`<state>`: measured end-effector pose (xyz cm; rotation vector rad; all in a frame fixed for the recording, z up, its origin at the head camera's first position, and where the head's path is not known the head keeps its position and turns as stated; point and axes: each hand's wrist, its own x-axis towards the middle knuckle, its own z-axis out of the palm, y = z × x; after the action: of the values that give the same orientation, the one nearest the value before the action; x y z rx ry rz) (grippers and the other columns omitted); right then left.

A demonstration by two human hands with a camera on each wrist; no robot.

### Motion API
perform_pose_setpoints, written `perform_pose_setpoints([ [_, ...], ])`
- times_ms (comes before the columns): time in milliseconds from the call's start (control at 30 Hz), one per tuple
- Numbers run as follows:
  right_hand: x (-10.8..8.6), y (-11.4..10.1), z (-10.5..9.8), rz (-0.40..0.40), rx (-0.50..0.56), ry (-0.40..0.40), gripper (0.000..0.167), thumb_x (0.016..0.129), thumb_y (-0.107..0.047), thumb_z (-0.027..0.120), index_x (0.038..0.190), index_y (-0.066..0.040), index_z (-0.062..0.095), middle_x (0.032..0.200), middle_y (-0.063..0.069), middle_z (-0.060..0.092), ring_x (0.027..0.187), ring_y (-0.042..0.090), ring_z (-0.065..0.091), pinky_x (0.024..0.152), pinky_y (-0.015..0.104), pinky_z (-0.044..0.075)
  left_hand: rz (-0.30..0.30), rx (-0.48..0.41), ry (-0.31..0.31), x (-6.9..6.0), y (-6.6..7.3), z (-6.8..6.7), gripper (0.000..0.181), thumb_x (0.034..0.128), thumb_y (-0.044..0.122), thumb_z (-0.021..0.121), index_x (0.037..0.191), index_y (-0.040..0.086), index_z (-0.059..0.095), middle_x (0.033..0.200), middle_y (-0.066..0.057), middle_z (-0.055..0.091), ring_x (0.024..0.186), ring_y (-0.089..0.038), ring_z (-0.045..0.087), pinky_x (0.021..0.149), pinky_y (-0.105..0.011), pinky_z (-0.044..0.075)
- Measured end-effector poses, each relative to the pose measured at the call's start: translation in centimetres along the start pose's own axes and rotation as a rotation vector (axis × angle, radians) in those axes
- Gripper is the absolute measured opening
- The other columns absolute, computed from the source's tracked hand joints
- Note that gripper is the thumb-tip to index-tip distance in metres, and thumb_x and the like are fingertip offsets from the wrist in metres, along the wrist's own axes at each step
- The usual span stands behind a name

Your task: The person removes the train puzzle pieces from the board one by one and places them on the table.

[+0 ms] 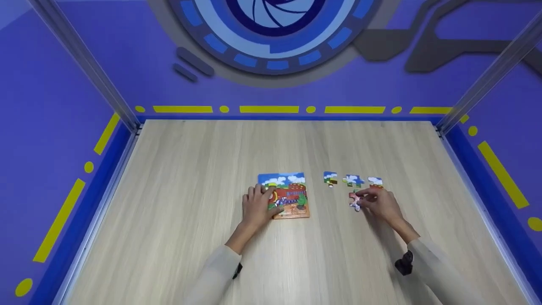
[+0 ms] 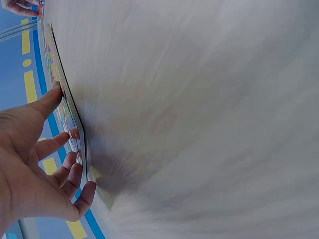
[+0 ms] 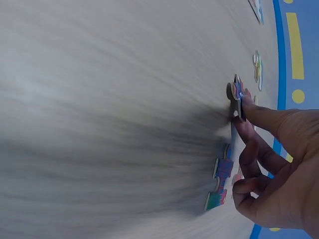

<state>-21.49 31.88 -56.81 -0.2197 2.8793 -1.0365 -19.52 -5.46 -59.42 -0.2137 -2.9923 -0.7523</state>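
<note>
A square jigsaw puzzle board (image 1: 292,212) lies flat, printed with blue sky, clouds, a red shape and a green plant. My left hand (image 1: 256,207) rests on its left side, fingers spread at the edge and thumb over the lower part. In the left wrist view, the fingertips (image 2: 75,174) touch the board's edge. To the right, my right hand (image 1: 383,205) pinches a reddish puzzle piece (image 1: 354,201) between thumb and fingers. The right wrist view shows that piece (image 3: 238,92) tilted, seemingly just off the tabletop.
Behind the held piece lie three loose pieces in a row: a left one (image 1: 330,177), a middle one (image 1: 353,180) and a right one (image 1: 375,181). More pieces (image 3: 219,179) lie under my right hand. Blue walls (image 1: 275,97) enclose the wooden table (image 1: 190,169).
</note>
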Motion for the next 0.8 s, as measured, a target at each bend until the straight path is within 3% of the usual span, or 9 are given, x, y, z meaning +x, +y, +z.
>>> perform_pose_setpoints([
  [100,-0.03,-0.14,0.09,-0.009,-0.034,0.022,0.023,0.089,-0.005,0.076,0.112,-0.002,0.077,0.103,0.016,0.078,0.087,0.025,0.071,0.069,0.023,0.048,-0.002,-0.022,-0.008,0.06,0.06,-0.18,0.065,0.0828,0.045,0.083,0.137,0.014,0.064,0.114,-0.01,0.052,0.099,-0.024,0.041,0.083,-0.043,0.037],
  [300,-0.12,-0.47,0.32,-0.013,-0.076,0.043,0.021,0.09,-0.006,0.076,0.111,-0.003,0.078,0.107,0.016,0.078,0.094,0.031,0.074,0.078,0.044,0.057,-0.011,-0.036,-0.019,-0.02,0.2,-0.2,0.064,0.083,0.044,0.083,0.137,0.015,0.064,0.114,-0.01,0.052,0.099,-0.025,0.041,0.083,-0.043,0.037],
  [400,-0.15,-0.4,0.52,-0.01,-0.088,0.039,0.021,0.089,-0.006,0.076,0.111,-0.003,0.079,0.105,0.016,0.078,0.085,0.026,0.072,0.073,0.037,0.056,-0.007,-0.023,-0.003,-0.16,0.14,-0.16,0.064,0.082,0.044,0.084,0.136,0.014,0.065,0.112,-0.009,0.051,0.097,-0.024,0.04,0.081,-0.041,0.036],
  [533,-0.25,-0.05,0.75,0.002,-0.101,0.036,0.023,0.09,-0.008,0.076,0.113,-0.003,0.077,0.104,0.014,0.077,0.079,0.019,0.063,0.067,0.023,0.046,-0.006,-0.012,0.003,-0.22,0.03,-0.14,0.064,0.0811,0.044,0.085,0.135,0.014,0.065,0.111,-0.009,0.052,0.095,-0.023,0.04,0.079,-0.041,0.036],
  [800,-0.28,0.22,0.93,0.019,-0.091,0.014,0.031,0.089,-0.01,0.078,0.118,0.0,0.075,0.096,0.012,0.073,0.078,0.018,0.056,0.066,0.023,0.04,-0.033,-0.017,-0.057,0.34,0.14,-0.58,0.064,0.0808,0.045,0.085,0.135,0.015,0.065,0.115,-0.012,0.053,0.099,-0.026,0.043,0.084,-0.044,0.04],
])
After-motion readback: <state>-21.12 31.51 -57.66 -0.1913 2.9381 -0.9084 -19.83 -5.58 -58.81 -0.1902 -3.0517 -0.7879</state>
